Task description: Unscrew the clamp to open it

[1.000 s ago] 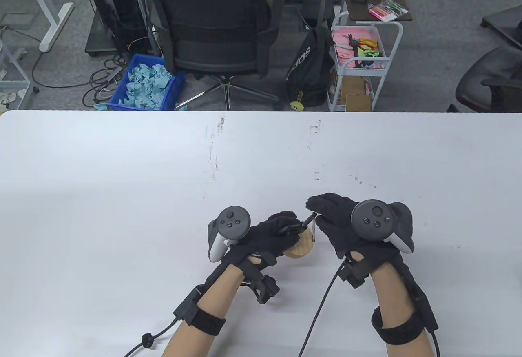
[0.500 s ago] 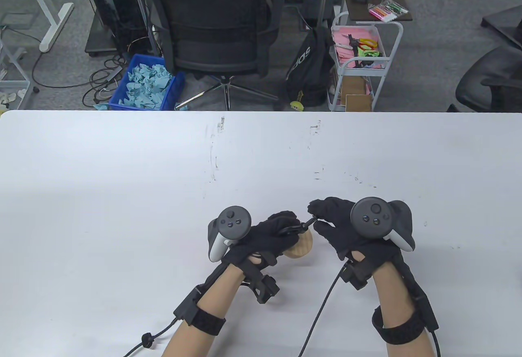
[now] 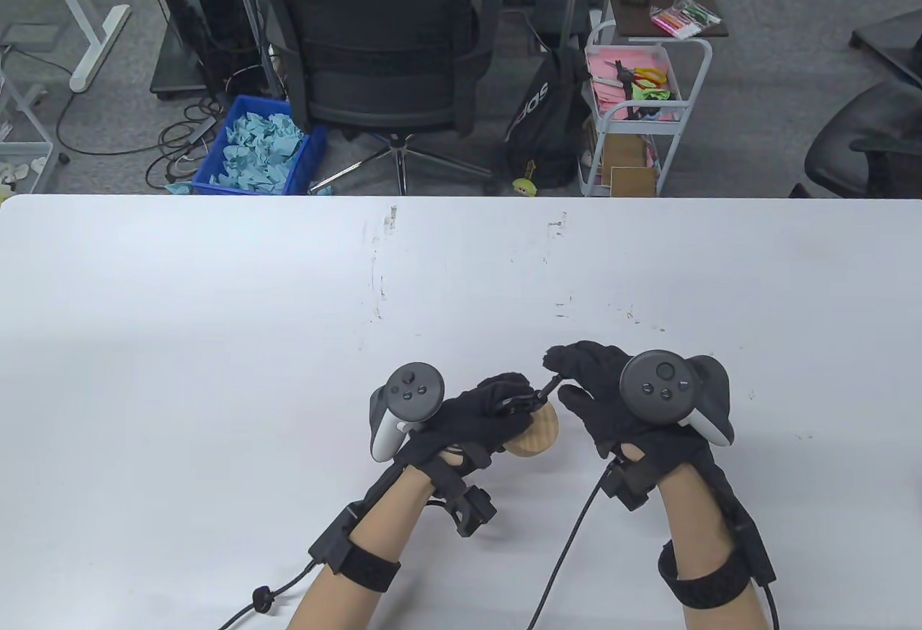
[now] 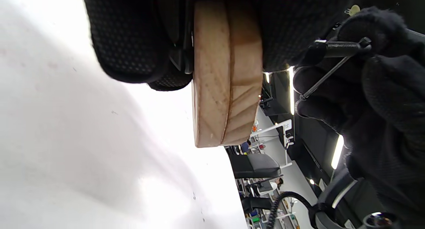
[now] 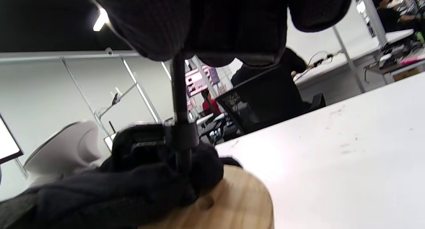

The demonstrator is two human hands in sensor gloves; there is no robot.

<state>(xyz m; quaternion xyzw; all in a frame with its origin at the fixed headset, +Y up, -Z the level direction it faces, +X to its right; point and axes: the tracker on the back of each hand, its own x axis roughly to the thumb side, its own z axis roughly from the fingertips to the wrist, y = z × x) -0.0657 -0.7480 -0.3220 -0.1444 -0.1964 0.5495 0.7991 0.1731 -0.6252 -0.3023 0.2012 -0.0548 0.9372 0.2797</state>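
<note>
My left hand (image 3: 481,420) grips a small black clamp (image 3: 520,401) that is fixed on a round wooden disc (image 3: 535,435) held just above the table. The disc shows edge-on in the left wrist view (image 4: 225,76) and from its face in the right wrist view (image 5: 229,205). My right hand (image 3: 576,379) pinches the thin crossbar handle (image 4: 327,76) at the end of the clamp's screw (image 5: 181,102). The clamp's frame (image 5: 146,137) is mostly hidden under my left fingers.
The white table (image 3: 216,342) is bare apart from scuff marks. Beyond its far edge stand a black office chair (image 3: 382,61), a blue bin of paper scraps (image 3: 259,147) and a white cart (image 3: 634,111).
My right fingers have closed around the screw's crossbar handle and turned it, so it no longer hangs down in view. The disc has tilted slightly, showing more of its face. My left hand has stayed put.
</note>
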